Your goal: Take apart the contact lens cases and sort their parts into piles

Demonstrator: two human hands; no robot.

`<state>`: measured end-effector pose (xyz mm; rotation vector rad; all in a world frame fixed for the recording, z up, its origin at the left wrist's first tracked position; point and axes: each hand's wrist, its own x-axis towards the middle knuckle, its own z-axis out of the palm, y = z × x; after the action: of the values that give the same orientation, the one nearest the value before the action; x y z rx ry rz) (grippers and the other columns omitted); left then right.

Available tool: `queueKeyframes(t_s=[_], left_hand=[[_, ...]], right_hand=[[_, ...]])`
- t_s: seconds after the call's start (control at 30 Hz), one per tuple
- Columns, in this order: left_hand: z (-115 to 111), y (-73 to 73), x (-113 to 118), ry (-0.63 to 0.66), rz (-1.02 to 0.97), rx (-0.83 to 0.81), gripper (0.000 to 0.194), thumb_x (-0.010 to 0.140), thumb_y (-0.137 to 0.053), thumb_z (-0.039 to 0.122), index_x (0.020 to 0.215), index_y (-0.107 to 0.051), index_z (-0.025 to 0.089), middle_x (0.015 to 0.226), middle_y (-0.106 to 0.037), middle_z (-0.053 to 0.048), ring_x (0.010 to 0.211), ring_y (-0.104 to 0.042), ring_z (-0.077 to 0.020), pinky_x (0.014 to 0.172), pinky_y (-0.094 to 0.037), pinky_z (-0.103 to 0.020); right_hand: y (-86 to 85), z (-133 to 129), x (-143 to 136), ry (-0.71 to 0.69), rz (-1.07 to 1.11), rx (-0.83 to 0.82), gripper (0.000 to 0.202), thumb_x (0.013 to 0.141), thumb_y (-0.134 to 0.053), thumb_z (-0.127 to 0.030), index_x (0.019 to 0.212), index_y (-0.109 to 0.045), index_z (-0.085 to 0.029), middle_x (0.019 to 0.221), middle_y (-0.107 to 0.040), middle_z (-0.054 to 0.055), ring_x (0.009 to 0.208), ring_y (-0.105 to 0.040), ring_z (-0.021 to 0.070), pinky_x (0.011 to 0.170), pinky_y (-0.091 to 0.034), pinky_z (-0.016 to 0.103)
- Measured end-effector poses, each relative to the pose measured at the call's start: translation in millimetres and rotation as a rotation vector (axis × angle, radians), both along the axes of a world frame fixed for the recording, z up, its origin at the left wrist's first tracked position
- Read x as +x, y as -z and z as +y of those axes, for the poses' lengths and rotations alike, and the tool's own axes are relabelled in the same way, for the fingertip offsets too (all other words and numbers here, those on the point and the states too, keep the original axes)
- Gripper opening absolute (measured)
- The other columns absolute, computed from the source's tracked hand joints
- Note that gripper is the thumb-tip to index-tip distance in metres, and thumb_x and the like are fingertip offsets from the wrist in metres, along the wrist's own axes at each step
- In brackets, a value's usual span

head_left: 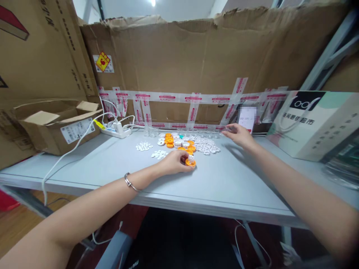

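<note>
My left hand (175, 163) is closed around the edge of an orange round cap-like part (190, 163) on the table. A small white piece (191, 158) sits upright in the middle of that part. At the far end of the row of clear plastic cups (200, 132), my right hand (240, 136) has its thumb and fingers pinched on what looks like one clear cup. Just beyond my left hand lie orange and white round caps (169, 140) in a cluster. White spoked discs (206, 145) are heaped to their right. Two groups of small white pieces (144, 146) lie to the left.
A power strip (116, 129) with white cables stands at the back left, beside an open cardboard box (57, 125). Tall cardboard (179, 56) walls the back. A phone (247, 117) showing a timer leans there. A printed white box (314, 125) stands on the right.
</note>
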<state>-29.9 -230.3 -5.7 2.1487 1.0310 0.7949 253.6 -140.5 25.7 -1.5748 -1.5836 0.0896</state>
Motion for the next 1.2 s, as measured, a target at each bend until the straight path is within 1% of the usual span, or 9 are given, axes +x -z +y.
queueKeyframes(t_s=[0.17,0.33,0.43,0.53,0.63,0.77,0.83,0.97,1.2], left_hand=[[0,-1.0,-1,0.025,0.004,0.039,0.023,0.065,-0.062,0.033,0.077,-0.057,0.014,0.063,-0.047,0.004,0.054,-0.04,-0.0076,0.05,-0.03,-0.02],[2,-0.5,-1,0.035,0.02,0.039,0.023,0.065,-0.062,0.032,0.079,-0.057,0.014,0.067,-0.049,0.003,0.057,-0.043,-0.0083,0.052,-0.032,-0.02],[2,-0.3,-2,0.037,0.032,0.057,0.022,0.066,-0.062,0.032,0.079,-0.057,0.014,0.068,-0.049,0.003,0.058,-0.043,-0.0084,0.052,-0.032,-0.02],[2,-0.4,-2,0.045,0.029,0.059,0.023,0.066,-0.062,0.032,0.081,-0.057,0.014,0.067,-0.049,0.003,0.058,-0.043,-0.0084,0.052,-0.032,-0.02],[2,-0.8,-2,0.029,0.033,0.051,0.028,0.064,-0.064,0.034,0.082,-0.058,0.014,0.066,-0.048,0.003,0.057,-0.041,-0.0081,0.051,-0.031,-0.02],[3,0.1,-2,0.018,0.033,0.023,0.034,0.063,-0.066,0.04,0.081,-0.057,0.013,0.063,-0.047,0.003,0.056,-0.04,-0.0083,0.049,-0.03,-0.02],[4,1.6,-2,0.045,0.016,0.011,0.034,0.064,-0.066,0.041,0.081,-0.057,0.013,0.062,-0.048,0.003,0.056,-0.04,-0.0083,0.049,-0.03,-0.02],[6,4.1,-2,0.049,-0.006,-0.016,0.035,0.063,-0.067,0.04,0.081,-0.056,0.013,0.066,-0.053,0.002,0.058,-0.044,-0.009,0.05,-0.033,-0.02],[8,4.4,-1,0.019,0.013,-0.003,0.038,0.062,-0.067,0.043,0.082,-0.058,0.012,0.07,-0.058,-0.001,0.062,-0.051,-0.0118,0.053,-0.037,-0.021]], right_hand=[[24.0,34,20,0.128,-0.02,-0.097,0.035,0.058,-0.067,-0.02,0.092,-0.057,-0.016,0.072,-0.061,0.004,0.074,-0.059,0.0233,0.072,-0.044,0.036],[41.1,47,21,0.187,0.013,-0.113,0.045,0.058,-0.068,-0.021,0.099,-0.051,-0.014,0.075,-0.061,0.005,0.075,-0.058,0.0225,0.073,-0.043,0.035],[33.7,42,18,0.211,0.028,-0.071,0.052,0.059,-0.07,-0.027,0.103,-0.046,-0.014,0.086,-0.061,0.008,0.079,-0.057,0.0225,0.073,-0.043,0.034],[13.3,18,-1,0.197,0.044,0.065,0.047,0.068,-0.064,-0.038,0.104,-0.044,-0.016,0.098,-0.057,0.01,0.083,-0.055,0.0197,0.074,-0.043,0.031],[-2.6,-24,-37,-0.147,0.086,0.172,0.027,0.077,-0.053,-0.045,0.087,-0.05,-0.019,0.079,-0.057,0.003,0.07,-0.053,0.0157,0.064,-0.042,0.027],[2.9,-80,-85,-0.719,-0.127,-0.104,0.026,0.075,-0.057,-0.044,0.082,-0.057,-0.019,0.072,-0.056,0.001,0.064,-0.05,0.0132,0.058,-0.039,0.025],[11.9,-94,-97,-0.777,-0.161,-0.16,0.029,0.072,-0.061,-0.042,0.089,-0.058,-0.019,0.07,-0.054,-0.001,0.061,-0.048,0.0122,0.056,-0.038,0.024],[23.9,-97,-102,-0.73,-0.136,-0.133,0.022,0.077,-0.056,-0.038,0.086,-0.06,-0.018,0.067,-0.053,-0.001,0.06,-0.046,0.0117,0.055,-0.037,0.024],[26.4,-94,-105,-0.698,-0.123,-0.09,0.014,0.077,-0.058,-0.031,0.074,-0.061,-0.018,0.068,-0.054,0.0,0.06,-0.046,0.012,0.057,-0.038,0.025]])
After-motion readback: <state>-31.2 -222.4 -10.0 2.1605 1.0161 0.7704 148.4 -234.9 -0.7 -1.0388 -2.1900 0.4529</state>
